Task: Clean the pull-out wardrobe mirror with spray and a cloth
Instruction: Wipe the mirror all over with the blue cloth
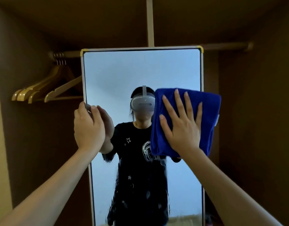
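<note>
A tall mirror (pixel 117 74) in a pale frame with brass corners stands pulled out in front of a dark wooden wardrobe. My left hand (pixel 88 126) grips the mirror's left edge, thumb on the glass and fingers behind the frame. A folded blue cloth (pixel 209 111) lies flat against the right side of the glass. My right hand (pixel 183 123) presses on it with fingers spread and straight. Streaks of wet spray show on the lower glass. No spray bottle is in view.
Several wooden hangers (pixel 42 90) hang on the rail at the left, close to the mirror's edge. A hanging rail (pixel 228 46) runs behind the mirror's top right. Dark wardrobe walls (pixel 258 128) enclose both sides. The glass reflects a person wearing a headset.
</note>
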The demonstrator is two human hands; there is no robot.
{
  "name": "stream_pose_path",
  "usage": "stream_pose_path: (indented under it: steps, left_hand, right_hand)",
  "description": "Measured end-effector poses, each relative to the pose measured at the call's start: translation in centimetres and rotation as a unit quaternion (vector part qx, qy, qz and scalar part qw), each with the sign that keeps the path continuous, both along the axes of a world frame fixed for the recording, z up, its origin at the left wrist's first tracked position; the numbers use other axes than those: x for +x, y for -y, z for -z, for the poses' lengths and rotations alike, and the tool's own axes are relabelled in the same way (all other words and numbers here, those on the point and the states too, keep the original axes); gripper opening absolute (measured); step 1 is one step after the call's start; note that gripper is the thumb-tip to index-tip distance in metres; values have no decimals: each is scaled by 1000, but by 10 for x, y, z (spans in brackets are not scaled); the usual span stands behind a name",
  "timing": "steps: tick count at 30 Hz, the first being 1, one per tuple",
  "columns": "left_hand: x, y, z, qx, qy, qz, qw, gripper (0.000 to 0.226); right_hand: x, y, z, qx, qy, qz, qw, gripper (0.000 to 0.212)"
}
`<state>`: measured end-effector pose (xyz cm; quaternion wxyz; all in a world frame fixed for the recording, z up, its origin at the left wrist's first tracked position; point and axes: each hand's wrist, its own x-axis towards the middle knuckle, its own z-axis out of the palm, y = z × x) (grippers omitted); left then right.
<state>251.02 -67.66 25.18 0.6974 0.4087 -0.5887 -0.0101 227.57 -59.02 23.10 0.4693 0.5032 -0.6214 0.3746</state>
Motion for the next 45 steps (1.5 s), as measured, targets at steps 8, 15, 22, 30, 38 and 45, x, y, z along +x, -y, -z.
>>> stream_pose_path:
  steps: [8,15,22,30,38,45]
  left_hand:
    - [3,-1,0,-6,8,19,1000,46]
    - [9,-4,2,-8,15,45,999,48]
    - [9,-4,2,-6,13,45,999,48]
    - [8,-4,2,2,-7,62,998,47]
    - [12,1,4,1,-14,86,996,43]
    - [15,7,23,11,-1,73,997,42]
  right_hand:
    - [-7,1,-26,0,-11,-3,1000,58]
    - [-8,5,-111,-68,53,-18,996,58]
    - [5,14,-122,-79,67,2,995,58]
    - [47,25,-82,-25,-20,-21,999,58]
    - [61,25,14,29,-48,-23,998,59]
    - [57,23,97,37,-29,-5,999,61]
